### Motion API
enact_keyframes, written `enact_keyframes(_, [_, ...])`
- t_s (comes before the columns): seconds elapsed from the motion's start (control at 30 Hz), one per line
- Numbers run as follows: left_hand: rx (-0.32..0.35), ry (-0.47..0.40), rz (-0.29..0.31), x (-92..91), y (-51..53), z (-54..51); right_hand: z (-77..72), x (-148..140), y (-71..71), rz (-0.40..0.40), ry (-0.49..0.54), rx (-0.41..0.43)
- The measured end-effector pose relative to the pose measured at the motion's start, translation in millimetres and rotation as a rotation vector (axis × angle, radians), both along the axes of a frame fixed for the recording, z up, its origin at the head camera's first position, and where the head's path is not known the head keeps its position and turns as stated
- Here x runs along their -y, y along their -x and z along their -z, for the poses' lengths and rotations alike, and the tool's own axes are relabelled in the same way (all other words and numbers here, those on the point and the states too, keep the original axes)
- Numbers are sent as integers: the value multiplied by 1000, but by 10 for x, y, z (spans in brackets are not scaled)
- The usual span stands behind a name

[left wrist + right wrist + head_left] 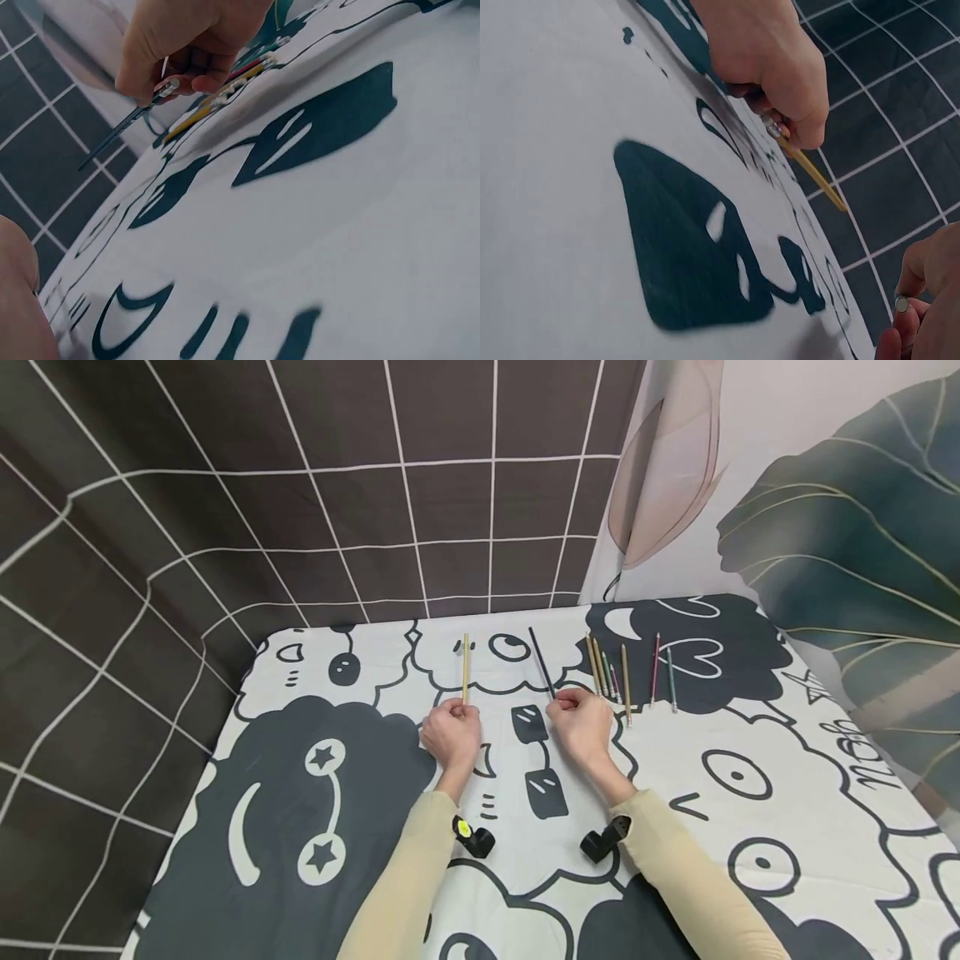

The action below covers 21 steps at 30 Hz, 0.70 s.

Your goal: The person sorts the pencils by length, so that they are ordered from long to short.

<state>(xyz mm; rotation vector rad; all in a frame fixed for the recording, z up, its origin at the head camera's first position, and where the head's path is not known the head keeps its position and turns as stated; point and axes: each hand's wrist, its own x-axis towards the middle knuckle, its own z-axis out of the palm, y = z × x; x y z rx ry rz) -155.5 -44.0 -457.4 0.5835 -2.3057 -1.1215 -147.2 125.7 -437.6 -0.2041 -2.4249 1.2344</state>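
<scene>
We see a dark wall hanging [450, 427] with white grid lines, and before it a black-and-white printed cloth [285, 802]. Over the cloth, our right hand [582, 724] pinches the near end of a black pencil [542, 662], and our left hand [452, 732] pinches the near end of a yellow pencil [466, 660]. The two hands stand apart. The yellow pencil points almost straight away from us; the black one slants, its far end leaning left toward it, with a gap between. Whether either pencil touches the cloth, we cannot tell. To the right of both hands lie the loose pencils, their long axes running roughly away from us; the right hand is nearer, just beside them. Outermost among them are a red pencil [655, 668] and a green pencil [671, 679].
</scene>
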Motion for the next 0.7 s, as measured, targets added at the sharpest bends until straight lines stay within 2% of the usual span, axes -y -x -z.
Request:
enact_keyframes(0.2, [18, 21, -49, 209, -23, 15, 32, 259, 2, -34, 25, 59])
enact_keyframes(0.33, [26, 32, -50, 311, -17, 11, 39, 403, 12, -43, 27, 73])
enact_keyframes(0.53, [81, 23, -47, 461, -33, 36, 70, 616, 22, -53, 36, 108])
enact_keyframes(0.7, [87, 30, -44, 574, -45, 57, 76, 769, 38, -64, 37, 135])
